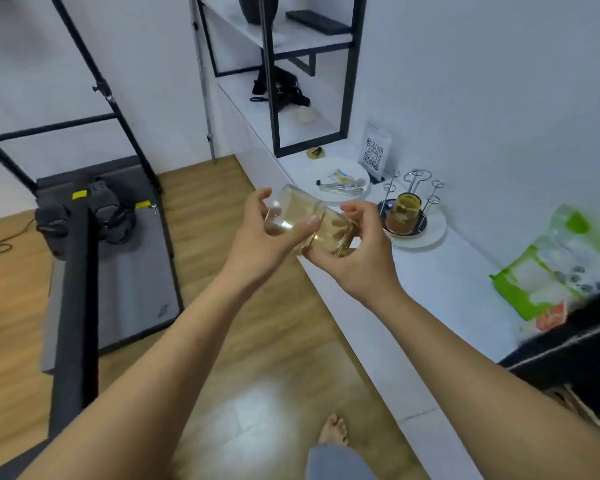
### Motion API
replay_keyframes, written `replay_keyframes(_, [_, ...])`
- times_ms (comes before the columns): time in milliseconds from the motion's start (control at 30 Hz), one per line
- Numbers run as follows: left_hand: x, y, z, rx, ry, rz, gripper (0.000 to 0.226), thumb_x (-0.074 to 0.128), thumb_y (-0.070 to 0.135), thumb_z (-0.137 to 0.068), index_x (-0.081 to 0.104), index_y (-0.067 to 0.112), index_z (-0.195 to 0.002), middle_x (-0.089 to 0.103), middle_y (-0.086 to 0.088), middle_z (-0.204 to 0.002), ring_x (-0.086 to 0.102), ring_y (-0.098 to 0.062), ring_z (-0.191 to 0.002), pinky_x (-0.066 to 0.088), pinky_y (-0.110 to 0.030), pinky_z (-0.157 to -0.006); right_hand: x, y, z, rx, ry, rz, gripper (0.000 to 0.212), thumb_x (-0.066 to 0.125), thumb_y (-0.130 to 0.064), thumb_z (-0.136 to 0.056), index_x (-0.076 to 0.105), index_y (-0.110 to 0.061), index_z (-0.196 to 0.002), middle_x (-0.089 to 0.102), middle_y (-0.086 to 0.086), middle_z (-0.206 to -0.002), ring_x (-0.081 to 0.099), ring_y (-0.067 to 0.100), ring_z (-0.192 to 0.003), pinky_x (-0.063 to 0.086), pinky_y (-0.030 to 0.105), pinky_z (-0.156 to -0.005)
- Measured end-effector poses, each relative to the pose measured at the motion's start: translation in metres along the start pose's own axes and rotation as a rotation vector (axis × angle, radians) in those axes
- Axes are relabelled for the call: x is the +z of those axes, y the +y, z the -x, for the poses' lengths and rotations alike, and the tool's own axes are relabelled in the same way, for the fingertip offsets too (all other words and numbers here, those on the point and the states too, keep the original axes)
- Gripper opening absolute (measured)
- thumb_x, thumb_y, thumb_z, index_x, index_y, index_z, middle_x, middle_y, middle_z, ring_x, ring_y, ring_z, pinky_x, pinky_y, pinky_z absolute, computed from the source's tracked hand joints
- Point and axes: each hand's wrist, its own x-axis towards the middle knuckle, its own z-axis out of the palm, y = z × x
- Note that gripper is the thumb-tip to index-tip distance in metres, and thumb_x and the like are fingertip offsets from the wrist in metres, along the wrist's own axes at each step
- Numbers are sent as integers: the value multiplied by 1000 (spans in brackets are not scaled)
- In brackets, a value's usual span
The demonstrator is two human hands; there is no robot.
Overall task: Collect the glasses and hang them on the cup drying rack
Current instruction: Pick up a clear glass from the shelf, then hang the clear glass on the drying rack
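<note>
A clear glass (pixel 309 223) is held tilted on its side above the floor, just off the counter (pixel 440 271) edge. It is clasped by the left hand (pixel 267 233) and the right hand (pixel 354 251), fingers curled partly round it. The cup drying rack (pixel 413 199), already bearing an amber glass (pixel 404 213), is near. A slip could be caused by the smooth wall during the handover; the hung glass could be knocked.

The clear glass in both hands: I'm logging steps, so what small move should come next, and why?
Probably carry the clear glass, held sideways by the left hand and right hand, rightward to the cup drying rack and turn it mouth down. One amber glass already hangs inverted there, and bare pegs remain.
</note>
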Motion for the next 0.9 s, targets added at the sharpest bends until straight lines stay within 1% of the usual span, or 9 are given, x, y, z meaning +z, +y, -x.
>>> replay_keyframes(67, [5,-1,-33,-12,17,-12,88,78,50,-74,30,33,-146,48,3,-133,58,-2,-107,54,-31,-90,2,11,-34,8,-9,-3,68,91,-34,-60,46,-30,-112,59,-16,-99,58,-4,-88,57,36,-80])
replay_keyframes(133, [10,-3,-63,-12,21,-18,84,76,52,-75,32,38,-144,49,8,-128,56,3,-107,55,-33,-88,-1,17,-65,2,-29,3,65,91,-30,-62,48,-25,-111,59,-17,-95,58,-5,-85,57,33,-78])
replay_keyframes(200, [21,-7,-93,-19,3,12,78,76,55,-74,38,41,-141,56,6,-126,62,-7,-109,57,-33,-83,-6,25,-93,-4,-42,12,62,91,-28,-63,50,-25,-109,58,-18,-95,58,-7,-84,57,27,-75])
replay_keyframes(267, [36,-11,-119,-45,-28,63,75,76,54,-74,42,41,-140,60,-1,-126,66,-16,-108,59,-32,-78,-15,35,-116,10,-21,20,59,89,-33,-62,53,-28,-109,59,-20,-97,60,-3,-87,57,33,-78])
replay_keyframes(333, [54,-13,-143,-70,-67,90,77,76,56,-73,41,42,-140,60,-4,-127,68,-18,-105,61,-36,-80,-26,46,-136,27,18,45,58,87,-39,-60,56,-33,-108,61,-21,-100,62,2,-91,57,39,-82])
replay_keyframes(400, [73,-16,-169,-93,-118,90,80,74,62,-69,40,44,-140,58,-4,-129,67,-20,-106,60,-41,-83,-37,58,-155,53,61,86,58,88,-39,-60,59,-35,-110,64,-20,-102,64,5,-94,56,39,-84])
replay_keyframes(667, [150,-27,-283,-64,-391,51,71,65,68,-71,42,44,-134,55,1,-134,60,-23,-119,59,-36,-81,-77,100,-234,198,243,227,57,88,-38,-60,62,-37,-110,66,-15,-101,65,5,-91,56,29,-83])
replay_keyframes(800, [179,-31,-345,-64,-531,34,68,64,66,-75,43,39,-135,57,3,-132,59,-20,-121,57,-42,-89,-91,115,-277,267,314,293,57,89,-38,-61,61,-36,-111,64,-17,-97,63,4,-91,54,25,-83])
replay_keyframes(900, [198,-32,-385,-58,-604,-8,70,63,67,-74,45,36,-134,60,5,-127,62,-20,-116,55,-46,-94,-102,124,-306,298,309,355,64,90,-40,-61,61,-31,-117,63,-18,-98,60,-7,-84,47,10,-77])
